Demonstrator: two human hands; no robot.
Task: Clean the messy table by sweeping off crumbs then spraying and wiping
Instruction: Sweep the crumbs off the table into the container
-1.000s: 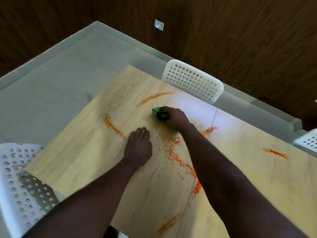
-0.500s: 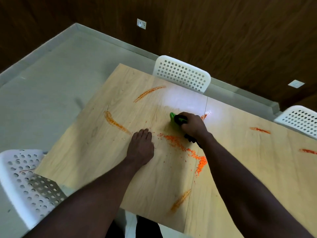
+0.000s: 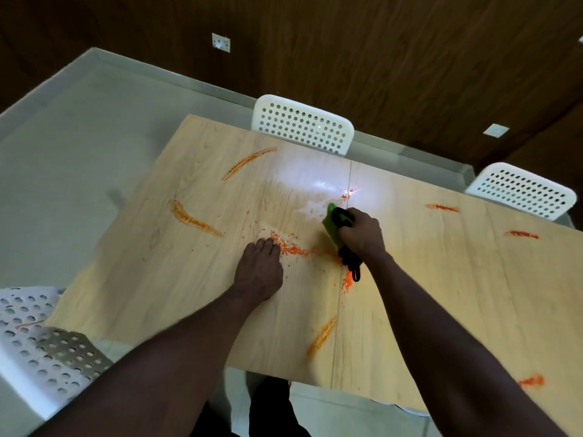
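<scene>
The green brush point(image 3: 331, 227), likely light and stiff, is gripped round its black handle point(image 3: 352, 266) by the right hand point(image 3: 362, 233); the flat left hand point(image 3: 258, 269) rests just beside loose, scatter-prone orange crumbs point(image 3: 288, 247).

The right hand point(image 3: 359, 236) covers most of the green and black brush point(image 3: 331, 225), so you can't really see its working edge or where it meets the table point(image 3: 441, 294). The fingertips of the left hand point(image 3: 258, 269) are kinda smeared, so I can't tell if they touch the orange crumbs point(image 3: 287, 246). The table runs off the right edge, and the white chair point(image 3: 34, 342) on the left is cut off too.
</scene>
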